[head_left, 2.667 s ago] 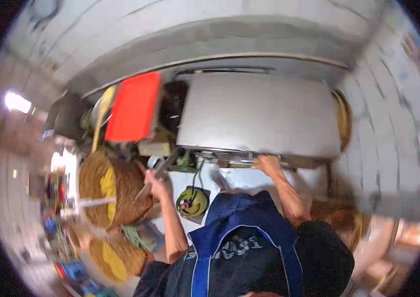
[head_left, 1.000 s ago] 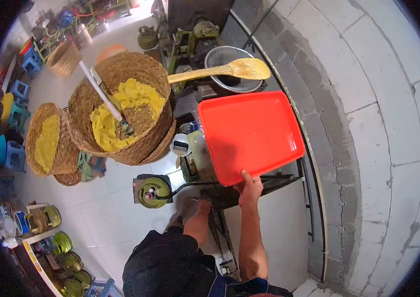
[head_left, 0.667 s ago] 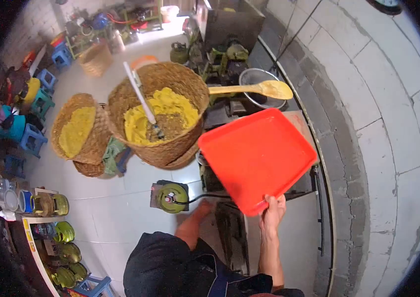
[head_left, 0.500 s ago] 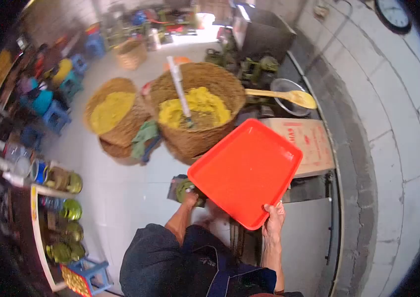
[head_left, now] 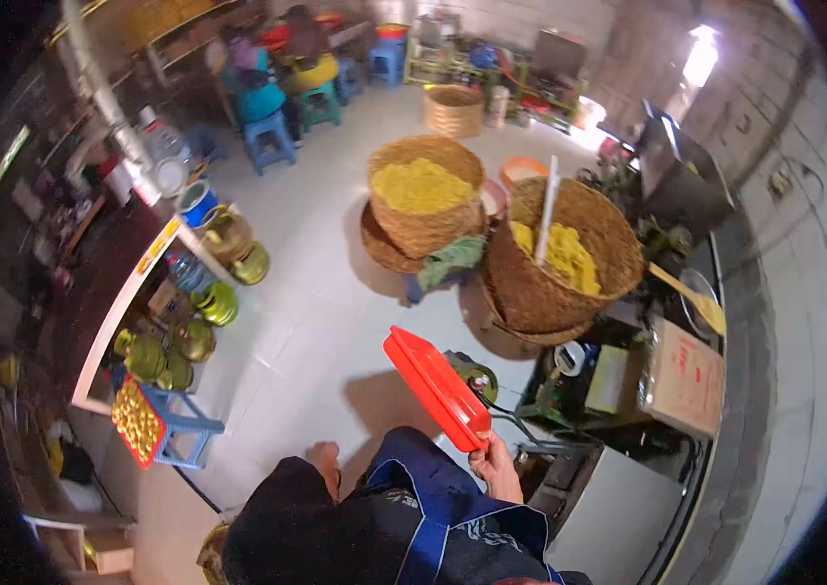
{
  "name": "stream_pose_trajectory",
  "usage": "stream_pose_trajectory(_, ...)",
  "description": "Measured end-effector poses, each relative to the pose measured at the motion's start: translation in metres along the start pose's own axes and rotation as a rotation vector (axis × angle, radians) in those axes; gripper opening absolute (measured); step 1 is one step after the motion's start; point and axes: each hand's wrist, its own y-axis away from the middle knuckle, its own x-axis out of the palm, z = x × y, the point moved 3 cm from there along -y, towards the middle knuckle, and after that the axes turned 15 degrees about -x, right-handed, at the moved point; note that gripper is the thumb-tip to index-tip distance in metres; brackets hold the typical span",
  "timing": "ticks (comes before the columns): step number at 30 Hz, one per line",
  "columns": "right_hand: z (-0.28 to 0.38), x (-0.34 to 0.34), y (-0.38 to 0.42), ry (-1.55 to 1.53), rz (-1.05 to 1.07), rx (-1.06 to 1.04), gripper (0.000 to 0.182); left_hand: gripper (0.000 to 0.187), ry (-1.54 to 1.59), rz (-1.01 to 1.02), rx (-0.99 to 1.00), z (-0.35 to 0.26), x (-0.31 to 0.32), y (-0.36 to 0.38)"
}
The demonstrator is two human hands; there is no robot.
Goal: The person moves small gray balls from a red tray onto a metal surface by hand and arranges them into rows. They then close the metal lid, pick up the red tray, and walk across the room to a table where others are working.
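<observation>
My right hand [head_left: 497,466] is closed on the near end of a red tray [head_left: 438,388], which is tipped steeply in front of my blue apron. Beside my dark left sleeve [head_left: 272,507] shows a patch of skin too unclear to tell as my left hand or a foot. Past the tray stand two woven baskets of yellow food, one on the left [head_left: 423,224] and one on the right [head_left: 618,263] with a white stick in it. A green cloth [head_left: 452,255] hangs by the left basket. Near the tray, a green gas cylinder [head_left: 472,375] is on the floor.
At right are a cardboard box [head_left: 684,375], a wooden spoon [head_left: 696,300] and a metal-topped unit [head_left: 618,512]. Green gas cylinders [head_left: 145,358] and a blue stool [head_left: 179,429] bearing a red tray of small pieces are at left. Two people [head_left: 253,78] sit at the back.
The view has swung left, so the baskets appear farther right. The red tray has tipped from face-on to steeply tilted and is lower, still in my right hand. My left forearm no longer shows clearly.
</observation>
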Motion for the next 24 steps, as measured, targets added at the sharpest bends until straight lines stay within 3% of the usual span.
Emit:
stream_pose_trajectory(2,-0.017,0.022,-0.017,0.077,-0.007,0.035,0.017,0.029,-0.635,-0.046,0.157,0.044,0.005,0.014)
stream_pose_trajectory(3,-0.025,0.026,-0.029,0.103,-0.028,0.074,0.016,0.029,-0.608,-0.056,0.139,0.058,0.007,0.012)
stream_pose_trajectory(5,-0.043,0.064,-0.054,0.175,-0.132,0.083,0.015,0.035,0.734,-0.063,-0.861,0.104,0.013,-0.015)
stream_pose_trajectory(6,-0.05,0.071,-0.077,0.239,-0.072,0.105,0.019,0.035,0.781,-0.077,-0.872,0.115,-0.001,-0.026)
stream_pose_trajectory(9,-0.075,0.127,-0.133,0.409,-0.048,0.174,0.029,0.04,1.186,0.32,-0.472,0.139,-0.088,-0.053)
stream_pose_trajectory(11,-0.102,0.178,-0.17,0.424,-0.068,0.181,0.021,0.043,1.37,0.572,-0.142,0.158,-0.14,-0.064)
stream_pose_trajectory(12,-0.114,0.201,-0.186,0.447,-0.118,0.127,0.017,0.043,1.383,0.559,-0.135,0.161,-0.163,-0.075)
stream_pose_trajectory(16,-0.166,0.271,-0.269,0.394,-0.02,0.191,0.016,0.037,1.474,0.162,-0.255,0.113,-0.206,-0.151)
stream_pose_trajectory(17,-0.175,0.291,-0.281,0.385,-0.026,0.159,0.017,0.036,1.485,0.064,-0.284,0.108,-0.241,-0.149)
stream_pose_trajectory(19,-0.19,0.321,-0.304,0.365,-0.022,0.153,0.018,0.034,1.329,-0.093,-0.312,0.072,-0.273,-0.151)
stream_pose_trajectory(20,-0.196,0.334,-0.311,0.363,-0.024,0.162,0.018,0.034,1.327,-0.1,-0.32,0.066,-0.281,-0.155)
stream_pose_trajectory(22,-0.204,0.364,-0.327,0.367,0.104,0.2,0.012,0.031,1.381,-0.011,-0.069,0.046,-0.306,-0.162)
stream_pose_trajectory(24,-0.208,0.385,-0.35,0.39,0.075,0.218,0.012,0.032,1.266,0.008,-0.122,0.032,-0.327,-0.185)
